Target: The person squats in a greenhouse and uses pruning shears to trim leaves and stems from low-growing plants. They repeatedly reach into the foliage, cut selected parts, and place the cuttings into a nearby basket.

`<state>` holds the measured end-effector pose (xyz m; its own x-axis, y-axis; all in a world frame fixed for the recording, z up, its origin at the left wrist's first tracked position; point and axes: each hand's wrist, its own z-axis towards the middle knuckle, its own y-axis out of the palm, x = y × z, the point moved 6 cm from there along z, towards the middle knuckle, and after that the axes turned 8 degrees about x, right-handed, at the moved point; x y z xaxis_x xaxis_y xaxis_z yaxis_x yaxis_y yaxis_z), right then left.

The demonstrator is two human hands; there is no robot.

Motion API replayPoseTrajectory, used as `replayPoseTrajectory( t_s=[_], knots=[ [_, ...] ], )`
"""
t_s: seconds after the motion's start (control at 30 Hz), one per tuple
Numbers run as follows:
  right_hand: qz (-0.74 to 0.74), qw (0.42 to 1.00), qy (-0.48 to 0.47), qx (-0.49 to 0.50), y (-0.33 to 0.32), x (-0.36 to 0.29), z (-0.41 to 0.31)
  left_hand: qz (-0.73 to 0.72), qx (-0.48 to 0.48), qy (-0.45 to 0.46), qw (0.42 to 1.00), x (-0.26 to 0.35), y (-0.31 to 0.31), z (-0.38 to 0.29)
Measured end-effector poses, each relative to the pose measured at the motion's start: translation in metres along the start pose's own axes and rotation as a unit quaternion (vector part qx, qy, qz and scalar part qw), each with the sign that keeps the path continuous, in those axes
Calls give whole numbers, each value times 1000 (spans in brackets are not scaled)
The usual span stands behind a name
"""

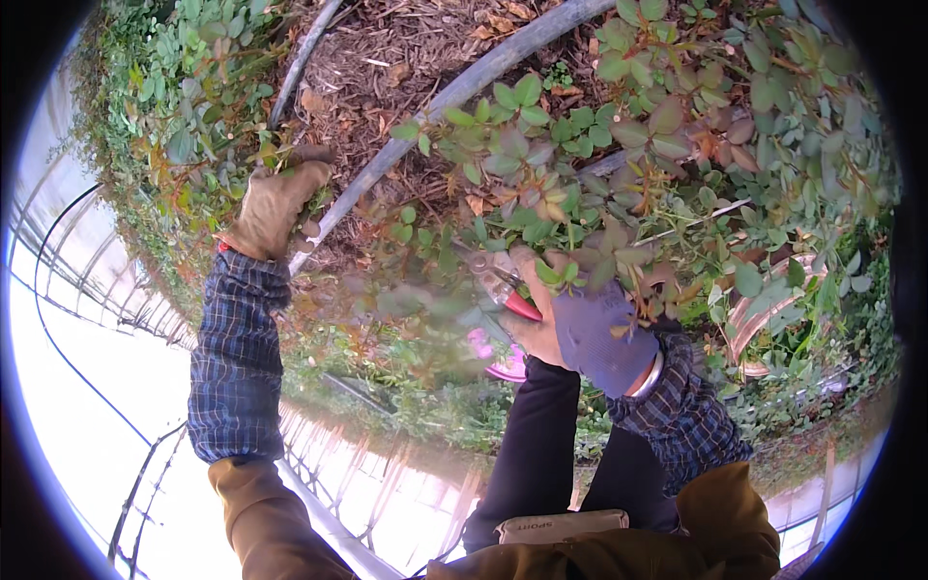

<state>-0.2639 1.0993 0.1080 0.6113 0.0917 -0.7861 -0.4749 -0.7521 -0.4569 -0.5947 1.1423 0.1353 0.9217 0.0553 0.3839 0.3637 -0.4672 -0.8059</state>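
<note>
My left hand (279, 203), in a tan work glove, is closed around a few leafy green stems (306, 210) beside a grey hose. Some of those stems are hidden by the glove. In my right hand (587, 319), which wears a glove with a purple knit back and tan palm, are pruning shears (500, 279) with a red handle. Their metal head points up and left into the rose-like foliage (522, 170). Leaves cover part of the blades and fingers, so the blade gap is unclear.
A thick grey hose (435, 109) crosses the mulch (384, 65) diagonally; a thinner pipe (301, 61) runs at upper left. Dense shrubs (196, 87) stand on both sides. A pink shoe (507, 362) and a curved pinkish object (768, 312) show among leaves. Greenhouse framing (94, 254) lies beyond.
</note>
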Motion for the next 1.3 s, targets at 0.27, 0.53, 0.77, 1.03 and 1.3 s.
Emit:
replayPoseTrajectory(
  t_s=[0.27, 0.53, 0.77, 1.03, 1.3],
  knots=[
    [82, 995, 31, -46, 50, 28, -18, 73, -90, 213, 970, 22, 4, 48],
    [286, 957, -44, 21, 46, 51, -38, -38, -325, 134, 935, 25, 44, 68],
    [368, 926, -74, 45, 51, 70, -54, -665, -403, -245, 579, 42, 61, 62],
    [432, 899, -52, 52, 48, 85, -64, -300, -515, -39, 802, 57, 76, 47],
    [756, 630, 175, -32, 76, 87, -69, -699, -270, -222, 624, 32, 92, 41]
  ],
)
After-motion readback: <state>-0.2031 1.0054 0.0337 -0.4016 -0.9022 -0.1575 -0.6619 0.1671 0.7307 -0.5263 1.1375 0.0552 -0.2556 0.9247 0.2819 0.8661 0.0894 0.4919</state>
